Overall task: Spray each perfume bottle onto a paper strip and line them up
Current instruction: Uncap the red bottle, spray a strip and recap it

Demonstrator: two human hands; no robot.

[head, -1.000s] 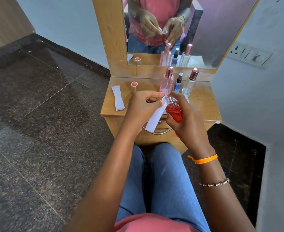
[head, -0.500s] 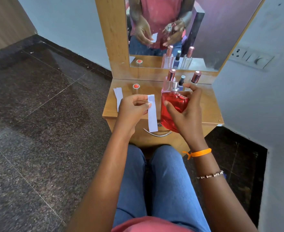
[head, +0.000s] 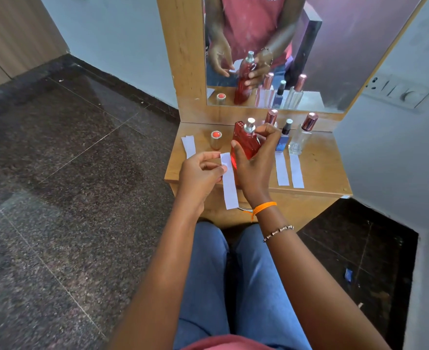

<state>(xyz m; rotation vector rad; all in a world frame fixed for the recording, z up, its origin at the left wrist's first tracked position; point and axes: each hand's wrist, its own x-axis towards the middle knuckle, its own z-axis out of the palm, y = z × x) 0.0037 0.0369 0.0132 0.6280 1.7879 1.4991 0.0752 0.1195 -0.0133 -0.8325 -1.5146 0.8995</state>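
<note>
My right hand [head: 255, 162] grips a red perfume bottle [head: 245, 142] upright over the small wooden table [head: 317, 173], its silver sprayer uncovered. My left hand [head: 200, 170] pinches the top of a white paper strip [head: 230, 183] that hangs down just left of the bottle. The bottle's cap [head: 216, 139], metal with a red top, stands on the table to the left. Behind my right hand are a pink bottle [head: 271, 116], a blue bottle [head: 284, 137] and a clear bottle [head: 302, 138]. Two strips [head: 288, 171] lie in front of the blue and clear bottles.
Spare paper strips [head: 188, 146] lie at the table's left edge. A mirror [head: 309, 46] stands behind the table and reflects the hands and bottles. A white wall with a switch plate [head: 398, 92] is close on the right. Dark stone floor [head: 56, 173] spreads to the left.
My right hand has raised the red bottle upright and moved it slightly forward over the table. The strip in my left hand has swung from slanted to hanging straight beside the bottle.
</note>
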